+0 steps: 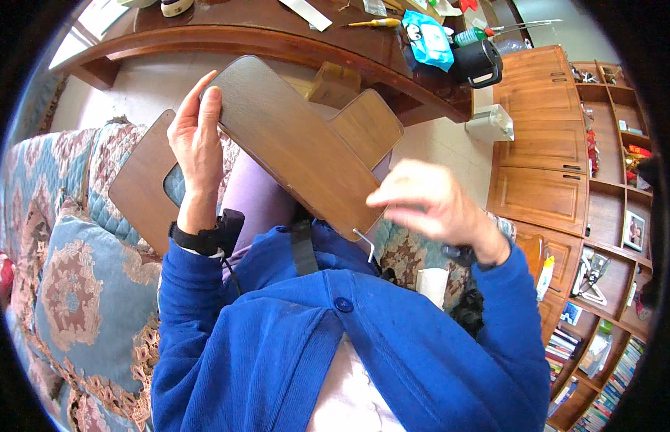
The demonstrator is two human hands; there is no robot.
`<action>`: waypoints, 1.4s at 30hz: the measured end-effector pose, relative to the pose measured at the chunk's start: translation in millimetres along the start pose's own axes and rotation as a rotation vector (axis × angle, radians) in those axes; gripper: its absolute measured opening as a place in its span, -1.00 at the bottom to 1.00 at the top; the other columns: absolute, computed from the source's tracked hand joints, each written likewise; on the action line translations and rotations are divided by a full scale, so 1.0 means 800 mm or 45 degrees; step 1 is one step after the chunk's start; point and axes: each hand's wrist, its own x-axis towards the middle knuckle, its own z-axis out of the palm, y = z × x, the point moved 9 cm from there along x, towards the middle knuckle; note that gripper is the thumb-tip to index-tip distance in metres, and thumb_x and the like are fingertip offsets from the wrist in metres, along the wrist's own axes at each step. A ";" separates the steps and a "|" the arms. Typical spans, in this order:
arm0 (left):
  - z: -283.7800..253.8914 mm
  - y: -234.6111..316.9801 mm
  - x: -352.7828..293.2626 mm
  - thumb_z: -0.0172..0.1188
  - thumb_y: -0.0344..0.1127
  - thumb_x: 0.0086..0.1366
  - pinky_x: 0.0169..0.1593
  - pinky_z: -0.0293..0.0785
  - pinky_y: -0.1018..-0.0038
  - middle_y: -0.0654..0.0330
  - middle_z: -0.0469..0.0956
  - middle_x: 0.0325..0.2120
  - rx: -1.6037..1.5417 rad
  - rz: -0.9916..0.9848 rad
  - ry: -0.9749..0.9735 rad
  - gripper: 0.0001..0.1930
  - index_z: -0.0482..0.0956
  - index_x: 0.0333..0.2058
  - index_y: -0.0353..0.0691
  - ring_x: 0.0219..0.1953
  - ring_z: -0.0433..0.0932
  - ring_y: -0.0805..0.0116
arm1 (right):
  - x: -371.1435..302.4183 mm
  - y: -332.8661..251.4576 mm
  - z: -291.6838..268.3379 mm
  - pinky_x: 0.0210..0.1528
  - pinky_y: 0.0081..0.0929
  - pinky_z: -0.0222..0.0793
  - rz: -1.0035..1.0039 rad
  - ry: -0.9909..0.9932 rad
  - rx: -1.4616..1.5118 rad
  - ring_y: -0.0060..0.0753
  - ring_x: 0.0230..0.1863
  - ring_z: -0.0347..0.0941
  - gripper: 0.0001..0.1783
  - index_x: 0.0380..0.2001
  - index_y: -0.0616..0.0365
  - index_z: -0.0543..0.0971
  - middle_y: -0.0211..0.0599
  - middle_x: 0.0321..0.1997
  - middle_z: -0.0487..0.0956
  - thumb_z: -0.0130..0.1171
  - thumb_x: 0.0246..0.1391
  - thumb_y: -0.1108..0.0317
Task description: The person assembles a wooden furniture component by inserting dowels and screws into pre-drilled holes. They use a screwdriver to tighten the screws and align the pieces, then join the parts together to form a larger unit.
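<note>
A brown wood-grain board (299, 144) with a side arm, roughly T-shaped, is tilted above my lap. My left hand (198, 137) grips its upper left edge, thumb on the near face and fingers behind. At the board's lower end a bent metal hex key (365, 243) stands in or against the edge; its tip's seating is too small to make out. Close to that end, at the board's right edge, is my right hand (428, 198), smeared by motion. Whether its fingers touch the board or hold anything cannot be made out. Another brown board (137, 180) rests on the sofa to my left.
A dark wooden table (227, 36) crosses the far side, carrying a blue wipes pack (427, 39), a black kettle (479, 63) and a yellow-handled screwdriver (374, 23). Beneath it sits a cardboard box (335, 85). Patterned sofa cushions (97, 288) lie left; wooden cabinets (540, 144) stand right.
</note>
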 end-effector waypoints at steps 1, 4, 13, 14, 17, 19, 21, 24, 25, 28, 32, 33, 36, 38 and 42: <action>0.001 -0.003 0.000 0.23 -0.28 0.44 -0.14 0.41 0.68 0.34 0.61 -0.25 0.005 0.007 0.004 -0.66 0.62 0.11 -0.27 -0.25 0.47 0.66 | -0.020 -0.005 0.010 -0.13 -0.30 0.52 -0.007 0.042 0.028 -0.16 -0.21 0.57 -0.67 -0.11 0.08 0.68 -0.26 -0.25 0.63 0.39 -0.02 0.38; 0.007 -0.010 0.002 0.23 -0.25 0.44 -0.12 0.42 0.68 0.33 0.62 -0.26 -0.008 0.005 0.000 -0.66 0.62 0.10 -0.27 -0.24 0.49 0.65 | -0.048 -0.004 0.040 -0.19 -0.34 0.52 -0.014 0.111 -0.061 -0.24 -0.23 0.56 -0.72 -0.20 0.08 0.68 -0.34 -0.27 0.61 0.40 -0.04 0.35; 0.011 -0.009 0.001 0.25 -0.20 0.43 -0.12 0.44 0.65 0.33 0.64 -0.27 0.028 0.046 -0.001 -0.66 0.64 0.09 -0.22 -0.23 0.50 0.63 | -0.055 -0.017 0.042 -0.23 -0.40 0.55 -0.209 0.381 -0.202 -0.28 -0.28 0.58 -0.82 -0.37 0.10 0.66 -0.35 -0.29 0.66 0.39 -0.13 0.44; 0.011 -0.010 0.002 0.25 -0.20 0.43 -0.12 0.44 0.65 0.32 0.64 -0.27 0.040 0.045 0.001 -0.65 0.64 0.09 -0.22 -0.23 0.51 0.63 | -0.055 -0.015 0.045 -0.22 -0.40 0.56 -0.182 0.357 -0.208 -0.26 -0.28 0.59 -0.82 -0.35 0.11 0.66 -0.33 -0.29 0.67 0.38 -0.11 0.46; 0.013 -0.013 0.004 0.24 -0.20 0.44 -0.12 0.43 0.66 0.32 0.64 -0.27 0.065 0.045 0.003 -0.66 0.64 0.08 -0.24 -0.25 0.50 0.62 | -0.063 0.010 0.029 -0.19 -0.42 0.56 -0.026 0.526 0.354 -0.27 -0.26 0.63 -0.88 -0.30 0.14 0.66 -0.25 -0.27 0.69 0.34 0.05 0.47; 0.016 -0.010 0.005 0.23 -0.21 0.44 -0.13 0.41 0.67 0.34 0.63 -0.28 0.064 0.068 0.005 -0.66 0.64 0.09 -0.24 -0.26 0.49 0.62 | -0.078 0.029 0.021 -0.09 -0.48 0.55 0.178 0.633 0.682 -0.44 -0.17 0.65 -0.91 -0.24 0.23 0.63 -0.22 -0.21 0.71 0.20 0.28 0.44; 0.019 -0.006 0.005 0.22 -0.22 0.45 -0.17 0.36 0.69 0.39 0.57 -0.32 0.134 0.067 0.001 -0.67 0.64 0.09 -0.25 -0.29 0.43 0.64 | -0.073 0.046 0.011 -0.05 -0.47 0.57 0.245 0.676 0.953 -0.44 -0.16 0.65 -0.91 -0.21 0.26 0.61 -0.21 -0.20 0.70 0.17 0.30 0.48; 0.028 0.001 0.000 0.14 -0.28 0.47 -0.24 0.25 0.72 0.48 0.45 -0.39 0.134 0.064 -0.056 -0.67 0.60 0.12 -0.27 -0.36 0.30 0.69 | -0.043 0.054 -0.022 -0.09 -0.50 0.58 0.245 0.724 0.973 -0.49 -0.21 0.63 -0.90 -0.18 0.26 0.58 -0.23 -0.23 0.68 0.19 0.25 0.55; 0.028 0.004 -0.001 0.12 -0.28 0.48 -0.24 0.24 0.72 0.49 0.44 -0.39 0.159 0.074 -0.050 -0.67 0.59 0.13 -0.27 -0.37 0.28 0.70 | -0.026 0.052 -0.034 -0.12 -0.52 0.58 0.212 0.715 0.937 -0.50 -0.22 0.63 -0.89 -0.16 0.24 0.56 -0.25 -0.25 0.68 0.19 0.26 0.54; 0.026 -0.002 -0.004 0.02 -0.23 0.48 -0.21 0.17 0.66 0.43 0.45 -0.33 0.132 -0.028 -0.044 -0.60 0.55 0.18 -0.29 -0.31 0.29 0.66 | 0.033 0.053 -0.055 -0.16 -0.63 0.51 0.269 0.575 0.654 -0.64 -0.26 0.57 -0.84 -0.14 0.27 0.62 -0.38 -0.29 0.66 0.25 0.21 0.53; 0.025 -0.007 -0.004 -0.06 -0.18 0.39 0.33 0.23 0.39 0.09 0.55 0.12 -0.018 -0.109 -0.123 -0.50 0.52 0.20 -0.29 0.21 0.43 0.28 | 0.129 0.050 -0.045 -0.20 -0.62 0.49 0.152 0.468 0.549 -0.66 -0.28 0.55 -0.86 -0.22 0.32 0.67 -0.36 -0.32 0.69 0.28 0.17 0.50; 0.023 -0.011 -0.004 -0.05 -0.22 0.39 0.31 0.25 0.41 0.09 0.54 0.13 -0.030 -0.161 -0.114 -0.52 0.52 0.20 -0.30 0.20 0.44 0.30 | 0.149 0.051 -0.037 -0.21 -0.62 0.49 0.138 0.431 0.533 -0.66 -0.28 0.55 -0.87 -0.24 0.33 0.68 -0.35 -0.33 0.70 0.28 0.17 0.49; 0.024 -0.006 -0.007 -0.02 -0.39 0.39 0.27 0.31 0.47 0.14 0.53 0.12 -0.046 -0.142 -0.159 -0.55 0.48 0.23 -0.29 0.14 0.47 0.38 | 0.192 0.047 -0.020 -0.20 -0.53 0.53 0.067 0.346 0.381 -0.51 -0.31 0.61 -0.85 -0.24 0.32 0.68 -0.20 -0.34 0.71 0.28 0.14 0.47; 0.025 -0.005 -0.009 0.02 -0.46 0.38 0.24 0.36 0.47 0.18 0.55 0.08 -0.073 -0.152 -0.168 -0.55 0.44 0.24 -0.28 0.11 0.49 0.42 | 0.211 0.043 -0.010 -0.19 -0.46 0.55 0.006 0.302 0.292 -0.36 -0.31 0.65 -0.85 -0.25 0.32 0.68 -0.09 -0.33 0.71 0.28 0.11 0.48; 0.026 -0.002 -0.009 0.04 -0.47 0.39 0.22 0.39 0.49 0.18 0.56 0.05 -0.173 -0.127 -0.167 -0.55 0.42 0.25 -0.28 0.09 0.50 0.45 | 0.222 0.045 -0.004 -0.17 -0.56 0.49 0.062 0.231 0.232 -0.57 -0.28 0.57 -0.88 -0.24 0.34 0.67 -0.27 -0.32 0.69 0.26 0.14 0.55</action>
